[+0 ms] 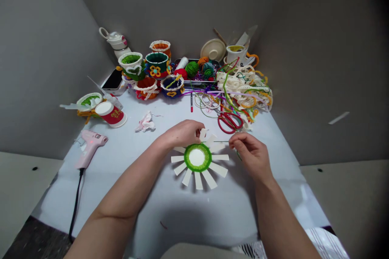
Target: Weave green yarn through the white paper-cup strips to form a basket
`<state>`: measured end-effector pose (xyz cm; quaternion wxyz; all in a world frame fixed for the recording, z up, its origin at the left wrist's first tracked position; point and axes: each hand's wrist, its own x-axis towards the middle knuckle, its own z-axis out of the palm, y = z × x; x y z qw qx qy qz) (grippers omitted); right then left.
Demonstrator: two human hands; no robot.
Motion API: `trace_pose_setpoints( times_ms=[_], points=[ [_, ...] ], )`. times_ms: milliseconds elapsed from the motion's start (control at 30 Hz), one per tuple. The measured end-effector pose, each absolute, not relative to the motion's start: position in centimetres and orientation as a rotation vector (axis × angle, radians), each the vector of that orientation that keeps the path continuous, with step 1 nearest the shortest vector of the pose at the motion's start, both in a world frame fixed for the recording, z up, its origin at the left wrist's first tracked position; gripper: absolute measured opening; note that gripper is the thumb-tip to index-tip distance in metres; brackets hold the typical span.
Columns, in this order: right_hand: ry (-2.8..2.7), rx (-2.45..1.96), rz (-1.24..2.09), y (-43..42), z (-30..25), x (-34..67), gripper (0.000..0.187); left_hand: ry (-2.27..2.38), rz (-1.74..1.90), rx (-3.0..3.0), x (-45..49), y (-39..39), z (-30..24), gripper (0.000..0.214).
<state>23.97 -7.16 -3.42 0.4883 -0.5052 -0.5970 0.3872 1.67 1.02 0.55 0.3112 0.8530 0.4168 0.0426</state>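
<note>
A white paper cup cut into splayed strips (218, 169) lies on the table in front of me, with green yarn (187, 163) wound in a ring about its round base. My left hand (190, 132) pinches the far edge of this cup, by one of its upper strips. To the right, my right hand (249, 149) is closed on a strand of green yarn (221, 141). The strand runs taut and nearly level between the cup and my right fingers. A loose bit of yarn hangs below the right hand. The left fingertips are partly hidden.
Red-handled scissors (230, 123) lie just beyond my right hand, near a heap of cream trim (243, 89). A pink glue gun (91, 147) rests at left, near a red-and-white cup (111, 114). Several yarn-wrapped pots (157, 64) and a tray (197, 82) of yarn balls stand behind.
</note>
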Motion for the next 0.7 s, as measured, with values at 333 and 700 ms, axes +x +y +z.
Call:
trace_pose_setpoints(
  times_ms=[333,700],
  points=[
    [-1.692,-1.5,1.138,-6.2,-4.2,24.0,0.049,1.263,0.273,2.04,0.6,1.8,1.2,0.012],
    [-1.627,-1.528,1.287,-6.6,-3.0,23.5,0.036,1.088,-0.056,2.094,0.1,1.4,2.2,0.024]
  ],
)
